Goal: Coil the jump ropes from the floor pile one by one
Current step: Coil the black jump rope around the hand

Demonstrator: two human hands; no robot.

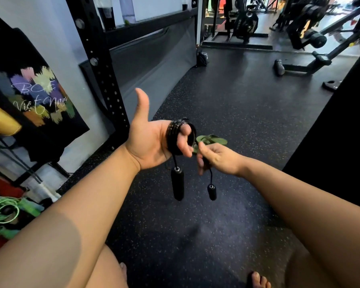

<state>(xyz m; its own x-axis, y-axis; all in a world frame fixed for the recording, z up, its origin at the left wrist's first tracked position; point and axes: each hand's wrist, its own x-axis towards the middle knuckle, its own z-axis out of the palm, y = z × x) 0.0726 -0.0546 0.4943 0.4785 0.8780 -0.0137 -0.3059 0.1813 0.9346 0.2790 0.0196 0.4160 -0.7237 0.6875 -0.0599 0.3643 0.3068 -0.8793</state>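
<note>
A black jump rope (172, 135) is wound in several loops around the fingers of my left hand (149, 137), palm up with the thumb raised. One black handle (177, 183) hangs from the coil below that hand. My right hand (216, 157) pinches the rope's free end just right of the coil, and the second black handle (212, 191) dangles under it. A green jump rope (3, 212) lies coiled on the floor at the far left.
A green flip-flop (212, 140) lies on the black speckled rubber floor (237, 113) behind my hands. A black rack upright (101, 73) and a dark printed bag (35, 96) stand at left. Gym machines (308, 38) fill the back right. My bare feet (258, 280) show at the bottom.
</note>
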